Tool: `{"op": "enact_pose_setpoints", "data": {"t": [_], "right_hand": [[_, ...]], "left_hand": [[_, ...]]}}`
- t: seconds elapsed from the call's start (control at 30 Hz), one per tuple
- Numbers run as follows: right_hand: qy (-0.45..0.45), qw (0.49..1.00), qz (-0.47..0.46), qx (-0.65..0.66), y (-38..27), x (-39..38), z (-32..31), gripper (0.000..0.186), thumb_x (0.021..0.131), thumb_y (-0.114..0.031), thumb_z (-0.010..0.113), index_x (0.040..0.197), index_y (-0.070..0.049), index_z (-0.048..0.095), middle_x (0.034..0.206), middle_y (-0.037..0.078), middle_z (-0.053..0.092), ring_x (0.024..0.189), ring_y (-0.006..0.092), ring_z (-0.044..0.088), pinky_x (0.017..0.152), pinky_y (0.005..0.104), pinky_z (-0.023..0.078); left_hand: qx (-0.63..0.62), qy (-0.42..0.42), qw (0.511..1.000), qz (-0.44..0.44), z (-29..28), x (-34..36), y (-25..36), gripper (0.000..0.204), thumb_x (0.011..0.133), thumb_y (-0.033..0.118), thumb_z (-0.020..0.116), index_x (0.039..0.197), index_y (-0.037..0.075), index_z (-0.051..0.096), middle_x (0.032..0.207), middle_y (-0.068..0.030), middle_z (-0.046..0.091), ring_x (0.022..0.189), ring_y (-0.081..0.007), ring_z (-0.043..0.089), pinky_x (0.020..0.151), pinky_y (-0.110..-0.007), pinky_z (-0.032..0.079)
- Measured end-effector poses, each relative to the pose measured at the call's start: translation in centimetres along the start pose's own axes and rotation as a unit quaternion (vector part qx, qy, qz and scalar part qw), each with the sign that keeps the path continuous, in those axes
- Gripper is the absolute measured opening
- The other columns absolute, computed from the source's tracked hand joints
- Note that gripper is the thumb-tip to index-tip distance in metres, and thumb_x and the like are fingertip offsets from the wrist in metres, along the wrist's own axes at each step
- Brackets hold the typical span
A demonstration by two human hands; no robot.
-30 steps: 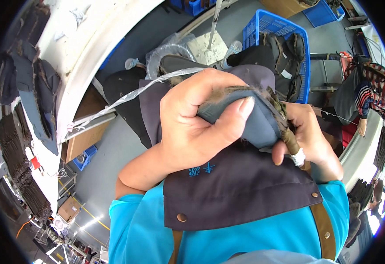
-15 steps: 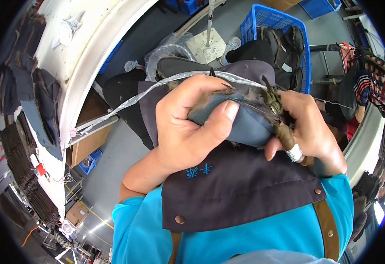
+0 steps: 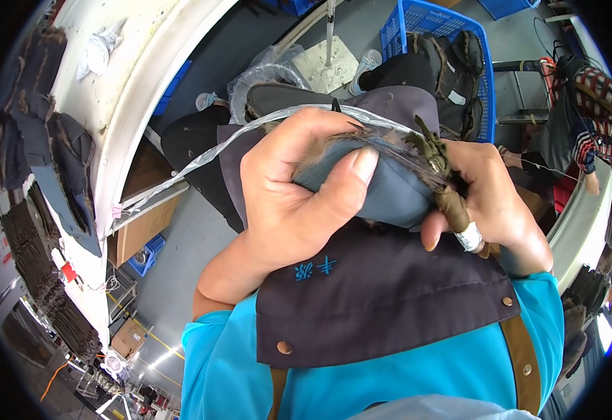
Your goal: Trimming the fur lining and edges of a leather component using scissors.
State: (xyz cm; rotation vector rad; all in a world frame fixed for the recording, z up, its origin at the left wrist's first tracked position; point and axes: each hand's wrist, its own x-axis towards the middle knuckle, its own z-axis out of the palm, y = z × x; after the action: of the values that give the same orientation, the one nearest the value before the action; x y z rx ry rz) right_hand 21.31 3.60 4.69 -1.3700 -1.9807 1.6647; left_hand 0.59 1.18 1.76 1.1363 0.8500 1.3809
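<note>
My left hand (image 3: 285,189) is closed on a blue-grey leather-like piece (image 3: 400,192) with brown fur along its upper edge. The thumb presses flat on its face, while the fingers go behind it. At the piece's right end, my right hand (image 3: 498,192) is wrapped round a tool (image 3: 451,210) whose handles are bound in olive cloth, with white tape at the lower end. A metal pivot shows between the bindings, but I cannot make out the blades against the dark fur. Both hands are above my dark apron (image 3: 383,294).
A clear plastic strip (image 3: 211,157) stretches across beyond my hands. A blue crate (image 3: 488,84) of dark fur-edged pieces stands at the far right. Along the left runs a white table (image 3: 134,77) with more dark pieces (image 3: 64,161). Another person (image 3: 593,126) sits at the right.
Both hands keep their grips. My left hand and the piece have shifted slightly left and up. The other person's hand at the right has moved.
</note>
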Motion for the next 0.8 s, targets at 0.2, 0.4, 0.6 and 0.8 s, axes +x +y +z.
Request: {"op": "enact_pose_setpoints", "data": {"t": [0.2,0.4,0.6,0.8], "right_hand": [[0.039,0.997,-0.066,-0.033,0.83,-0.01,0.10,0.007,0.072,-0.004,0.057,0.074,0.002,0.055,0.053,0.007,0.057,0.049,0.0109,0.057,0.044,0.0248,0.041],[0.059,0.992,-0.088,-0.072,0.79,0.27,-0.38,0.013,0.068,-0.008,0.059,0.074,0.003,0.055,0.056,0.012,0.054,0.050,0.0210,0.056,0.047,0.0303,0.043],[0.071,0.976,-0.170,-0.119,0.31,0.79,-0.63,0.015,0.066,-0.007,0.057,0.077,0.004,0.055,0.057,0.015,0.055,0.050,0.0251,0.057,0.048,0.0332,0.044],[0.042,0.989,-0.118,-0.078,0.26,0.54,-0.57,0.014,0.066,-0.004,0.057,0.078,0.004,0.056,0.057,0.014,0.056,0.048,0.0215,0.057,0.048,0.0294,0.045]], "left_hand": [[0.000,0.001,1.000,-0.007,0.00,0.01,-0.13,0.013,0.080,0.002,0.059,0.092,-0.003,0.056,0.081,-0.0036,0.060,0.069,-0.0049,0.052,0.062,-0.020,0.043],[-0.007,-0.004,1.000,-0.010,-0.04,0.05,-0.13,0.013,0.080,0.002,0.059,0.092,-0.003,0.056,0.081,-0.0038,0.061,0.071,-0.0056,0.053,0.063,-0.021,0.043],[0.025,-0.028,0.999,0.016,-0.11,0.12,-0.13,0.015,0.080,0.002,0.060,0.094,-0.004,0.056,0.086,-0.0055,0.061,0.077,-0.0085,0.055,0.069,-0.023,0.045],[0.030,-0.018,0.999,0.019,-0.34,-0.09,-0.17,0.016,0.079,0.002,0.060,0.094,-0.004,0.057,0.086,-0.0063,0.061,0.077,-0.0088,0.056,0.069,-0.022,0.044]]}}
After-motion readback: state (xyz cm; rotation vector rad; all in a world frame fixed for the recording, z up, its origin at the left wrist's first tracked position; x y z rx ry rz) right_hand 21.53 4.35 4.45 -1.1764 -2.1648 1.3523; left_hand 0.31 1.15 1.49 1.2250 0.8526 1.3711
